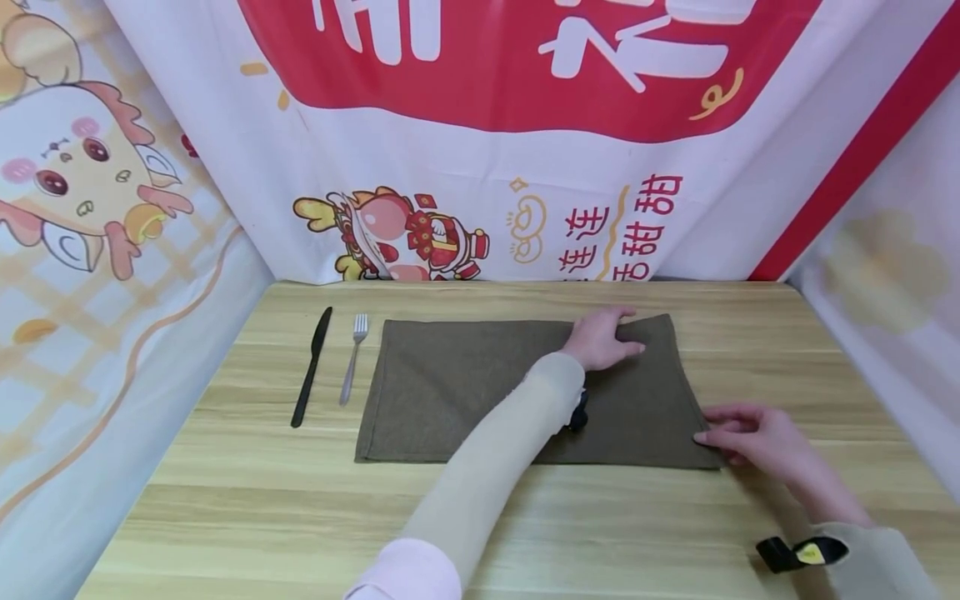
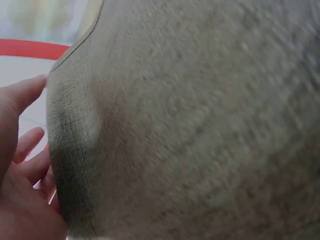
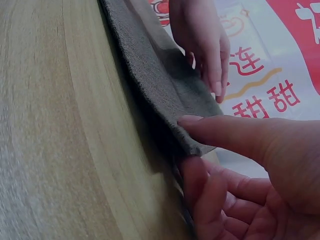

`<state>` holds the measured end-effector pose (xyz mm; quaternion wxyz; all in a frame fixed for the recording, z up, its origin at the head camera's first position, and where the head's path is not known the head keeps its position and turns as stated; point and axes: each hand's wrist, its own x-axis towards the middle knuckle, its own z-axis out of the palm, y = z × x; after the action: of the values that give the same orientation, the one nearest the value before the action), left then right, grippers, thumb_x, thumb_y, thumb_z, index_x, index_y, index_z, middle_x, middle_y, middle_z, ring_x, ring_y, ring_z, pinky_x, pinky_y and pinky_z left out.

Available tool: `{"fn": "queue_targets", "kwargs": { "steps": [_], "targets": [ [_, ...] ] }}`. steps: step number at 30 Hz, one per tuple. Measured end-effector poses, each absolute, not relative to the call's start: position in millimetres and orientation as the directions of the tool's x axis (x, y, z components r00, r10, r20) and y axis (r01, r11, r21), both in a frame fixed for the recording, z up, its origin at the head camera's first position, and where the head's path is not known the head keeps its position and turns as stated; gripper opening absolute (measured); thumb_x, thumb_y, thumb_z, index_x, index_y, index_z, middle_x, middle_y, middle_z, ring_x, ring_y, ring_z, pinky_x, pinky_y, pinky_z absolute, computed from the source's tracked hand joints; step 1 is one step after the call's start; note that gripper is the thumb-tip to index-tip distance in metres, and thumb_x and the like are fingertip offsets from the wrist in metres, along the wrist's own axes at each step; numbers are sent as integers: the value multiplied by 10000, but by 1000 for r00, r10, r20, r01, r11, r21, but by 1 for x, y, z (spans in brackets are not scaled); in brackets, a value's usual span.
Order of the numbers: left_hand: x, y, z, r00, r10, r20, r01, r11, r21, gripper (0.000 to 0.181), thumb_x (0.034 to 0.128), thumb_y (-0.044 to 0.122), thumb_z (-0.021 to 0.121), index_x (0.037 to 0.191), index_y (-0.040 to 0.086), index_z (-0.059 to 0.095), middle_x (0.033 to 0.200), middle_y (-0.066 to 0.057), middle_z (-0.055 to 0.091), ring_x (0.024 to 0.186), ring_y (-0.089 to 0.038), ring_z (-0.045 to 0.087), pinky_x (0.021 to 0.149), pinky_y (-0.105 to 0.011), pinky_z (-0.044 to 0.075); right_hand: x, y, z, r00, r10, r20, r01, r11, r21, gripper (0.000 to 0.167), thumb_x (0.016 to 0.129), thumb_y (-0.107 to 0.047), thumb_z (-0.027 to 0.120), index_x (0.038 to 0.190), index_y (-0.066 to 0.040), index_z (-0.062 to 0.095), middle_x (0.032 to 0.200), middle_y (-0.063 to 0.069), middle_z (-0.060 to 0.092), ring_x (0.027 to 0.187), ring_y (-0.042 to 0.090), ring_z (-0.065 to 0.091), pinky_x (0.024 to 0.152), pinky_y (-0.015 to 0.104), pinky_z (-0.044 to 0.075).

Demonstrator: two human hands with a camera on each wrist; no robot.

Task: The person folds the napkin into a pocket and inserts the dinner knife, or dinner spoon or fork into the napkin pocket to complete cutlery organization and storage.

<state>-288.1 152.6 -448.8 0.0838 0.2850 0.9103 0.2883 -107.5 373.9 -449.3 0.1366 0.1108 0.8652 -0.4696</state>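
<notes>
A dark brown rectangular cloth (image 1: 465,375) lies spread on the wooden table. At its near right corner, my right hand (image 1: 765,442) pinches the edge between thumb and fingers; the right wrist view shows the thumb (image 3: 225,132) on top and curled fingers beneath the corner. My left hand (image 1: 600,337) reaches across the cloth to its far edge, right of the middle, with its fingers spread. Close up, the left hand (image 2: 25,200) is beside the cloth's edge (image 2: 70,130), its thumb tip touching or almost touching it.
Left of the cloth lie a fork (image 1: 353,358) and, farther left, a black knife (image 1: 311,367), both pointing away from me. The wooden table (image 1: 247,508) ends at a printed curtain (image 1: 525,200) behind, with more printed fabric (image 1: 90,208) on the left side.
</notes>
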Motion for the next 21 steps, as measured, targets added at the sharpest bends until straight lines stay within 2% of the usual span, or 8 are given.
{"fn": "queue_targets", "kwargs": {
  "steps": [4, 8, 12, 15, 18, 21],
  "targets": [
    [-286, 157, -449, -840, 541, 51, 479, 693, 539, 598, 967, 547, 641, 1475, 251, 536, 1255, 134, 646, 1169, -80, 534, 927, -328, 302, -107, 372, -449, -933, 62, -354, 326, 562, -760, 614, 892, -337, 809, 1281, 93, 605, 827, 21, 696, 695, 149, 614, 602, 298, 538],
    [-283, 162, -446, -828, 552, 103, 524, 694, 494, 468, 977, 544, 627, 1376, 301, 640, 1067, 173, 652, 1054, -71, 524, 860, -330, 278, -106, 369, -449, -936, 46, -348, 311, 571, -760, 494, 908, -372, 786, 1163, 39, 686, 715, 1, 638, 620, 133, 566, 546, 287, 490],
    [-280, 165, -442, -802, 575, 164, 583, 693, 425, 300, 1010, 475, 612, 1245, 330, 730, 1129, 181, 669, 1080, -70, 522, 859, -313, 303, -105, 367, -448, -939, 22, -343, 291, 582, -759, 374, 933, -398, 752, 968, -25, 735, 631, -12, 562, 573, 129, 526, 521, 281, 455],
    [-278, 165, -436, -792, 575, 204, 603, 685, 409, 252, 1028, 399, 612, 1232, 311, 732, 1189, 181, 674, 1080, -79, 514, 866, -299, 311, -103, 368, -446, -941, -1, -339, 273, 590, -760, 347, 951, -364, 734, 853, -33, 709, 612, -12, 540, 557, 124, 510, 510, 272, 438],
    [-277, 164, -428, -786, 570, 237, 613, 677, 407, 224, 1025, 328, 631, 1228, 310, 724, 1203, 201, 666, 1059, -82, 468, 863, -294, 294, -103, 370, -444, -938, -17, -348, 268, 600, -754, 345, 958, -347, 728, 812, -37, 683, 623, -11, 543, 567, 125, 508, 516, 266, 431],
    [-276, 164, -421, -773, 575, 270, 633, 664, 398, 170, 1000, 268, 657, 1146, 311, 734, 1122, 211, 669, 1008, -82, 453, 850, -290, 288, -103, 371, -442, -931, -27, -363, 274, 604, -748, 344, 961, -354, 724, 823, -42, 684, 643, -3, 548, 590, 140, 511, 535, 275, 437]
  ]
}}
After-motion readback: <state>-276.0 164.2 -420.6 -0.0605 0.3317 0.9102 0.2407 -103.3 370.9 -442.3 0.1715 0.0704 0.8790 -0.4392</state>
